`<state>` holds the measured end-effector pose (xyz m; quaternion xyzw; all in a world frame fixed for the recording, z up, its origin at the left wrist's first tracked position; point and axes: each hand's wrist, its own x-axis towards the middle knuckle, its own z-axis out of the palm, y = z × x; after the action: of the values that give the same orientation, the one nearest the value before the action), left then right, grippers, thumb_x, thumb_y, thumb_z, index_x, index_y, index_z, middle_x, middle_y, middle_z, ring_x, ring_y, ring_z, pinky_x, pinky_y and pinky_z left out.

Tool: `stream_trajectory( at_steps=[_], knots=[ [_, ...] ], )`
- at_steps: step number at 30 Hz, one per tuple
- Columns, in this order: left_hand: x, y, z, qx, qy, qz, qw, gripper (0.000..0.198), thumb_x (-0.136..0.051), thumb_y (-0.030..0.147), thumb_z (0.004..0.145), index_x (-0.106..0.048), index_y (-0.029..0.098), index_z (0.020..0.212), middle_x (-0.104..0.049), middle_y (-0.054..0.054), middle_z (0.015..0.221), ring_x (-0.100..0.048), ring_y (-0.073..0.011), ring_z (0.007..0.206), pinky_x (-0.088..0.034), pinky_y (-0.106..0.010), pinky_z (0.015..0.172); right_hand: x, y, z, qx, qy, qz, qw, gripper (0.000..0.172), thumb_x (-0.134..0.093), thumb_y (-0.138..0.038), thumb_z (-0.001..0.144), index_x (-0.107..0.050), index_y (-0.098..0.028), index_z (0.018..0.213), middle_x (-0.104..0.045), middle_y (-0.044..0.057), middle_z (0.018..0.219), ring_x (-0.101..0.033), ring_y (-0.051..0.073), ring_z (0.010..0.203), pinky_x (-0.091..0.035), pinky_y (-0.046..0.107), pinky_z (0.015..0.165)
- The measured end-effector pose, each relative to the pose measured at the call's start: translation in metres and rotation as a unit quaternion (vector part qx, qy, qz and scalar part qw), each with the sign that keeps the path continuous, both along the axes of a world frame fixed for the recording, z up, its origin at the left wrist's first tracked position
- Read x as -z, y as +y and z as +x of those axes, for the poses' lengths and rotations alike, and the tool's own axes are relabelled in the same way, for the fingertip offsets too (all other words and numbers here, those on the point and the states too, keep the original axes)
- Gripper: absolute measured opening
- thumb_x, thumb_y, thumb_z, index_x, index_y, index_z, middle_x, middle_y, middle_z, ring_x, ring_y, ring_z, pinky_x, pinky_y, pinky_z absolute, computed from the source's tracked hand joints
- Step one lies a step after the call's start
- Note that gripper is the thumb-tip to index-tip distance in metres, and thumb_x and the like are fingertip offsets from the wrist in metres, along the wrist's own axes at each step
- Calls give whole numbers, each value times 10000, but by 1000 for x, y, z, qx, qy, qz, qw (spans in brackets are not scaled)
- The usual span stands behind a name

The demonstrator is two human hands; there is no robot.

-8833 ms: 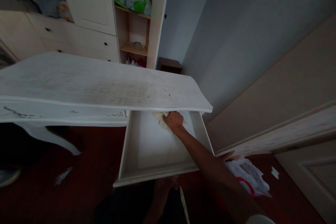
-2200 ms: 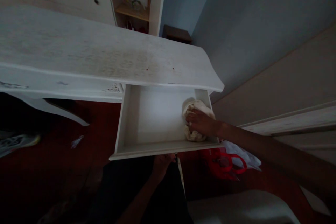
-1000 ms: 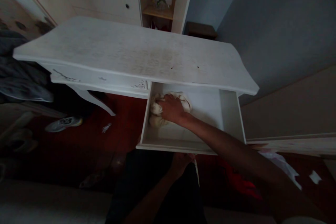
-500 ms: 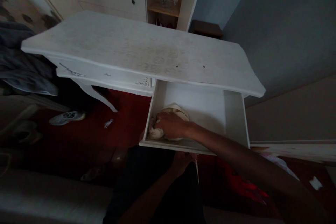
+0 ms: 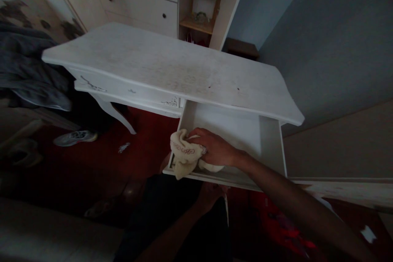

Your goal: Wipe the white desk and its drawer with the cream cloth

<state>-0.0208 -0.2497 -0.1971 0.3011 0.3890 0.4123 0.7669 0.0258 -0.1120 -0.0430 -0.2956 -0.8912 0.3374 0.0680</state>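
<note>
My right hand [image 5: 215,147] is closed round a bunched cream cloth [image 5: 186,151] with a reddish pattern. The cloth is at the front left corner of the pulled-out drawer [image 5: 272,139], and part of it hangs over the front edge. More pale cloth shows beneath my palm, against the drawer floor. Below the drawer front, my left hand [image 5: 211,192] is by my knee in dark shadow; its fingers are hard to make out. The drawer belongs to a white desk [image 5: 147,57] with a smudged top.
A sneaker [image 5: 75,138] and a crumpled scrap [image 5: 124,147] lie on the red floor. Dark clothing [image 5: 27,73] hangs at the left. A white cabinet [image 5: 147,8] stands behind the desk, and a grey wall [image 5: 337,49] rises on the right. Red fabric [image 5: 285,229] lies under the drawer.
My right hand has lifted the cream cloth up from the drawer's left corner, so it now overlaps the drawer's rim. The view has shifted slightly. My left hand stays low by the knee.
</note>
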Motion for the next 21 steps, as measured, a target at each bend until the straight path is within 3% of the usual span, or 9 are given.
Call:
stream_trajectory(
  at_steps=[3,6,9,15,21],
  knots=[
    [3,0,2,-2,-4,-2,1000,599,-759,726,520,-668,145,633,-632,-38,599,-531,-134,553,-434,-271,563,-8,9,2,110,-19,66,992,479,-548,10,694,-655,-198,1113,-597,83,1202,-544,226,1136,-440,377,989],
    [4,0,3,-7,-16,3,1000,579,-756,715,534,-666,151,629,-638,-34,605,-526,-126,539,-430,-260,550,-7,25,-3,222,-45,141,964,476,-532,-39,731,-628,-190,1172,-590,99,1202,-537,244,1138,-445,389,997],
    [5,0,4,-10,-21,13,1000,563,-749,706,558,-676,156,651,-641,-33,602,-530,-129,539,-429,-255,546,-3,36,-18,264,-70,174,946,469,-532,-90,774,-610,-206,1222,-584,105,1226,-537,259,1142,-459,397,984],
    [7,-1,4,-19,-2,24,1000,595,-725,743,570,-645,154,588,-604,-36,554,-516,-132,525,-425,-265,545,-3,27,-43,175,-134,191,956,540,-559,-151,819,-568,-302,1337,-585,97,1211,-568,256,1060,-489,396,899],
    [7,0,5,-34,4,39,999,623,-728,762,540,-634,152,616,-596,-21,552,-500,-119,515,-406,-250,515,-10,-9,-41,3,-177,193,965,493,-598,-213,843,-573,-340,1319,-614,89,1190,-586,253,1025,-489,375,834]
  ],
)
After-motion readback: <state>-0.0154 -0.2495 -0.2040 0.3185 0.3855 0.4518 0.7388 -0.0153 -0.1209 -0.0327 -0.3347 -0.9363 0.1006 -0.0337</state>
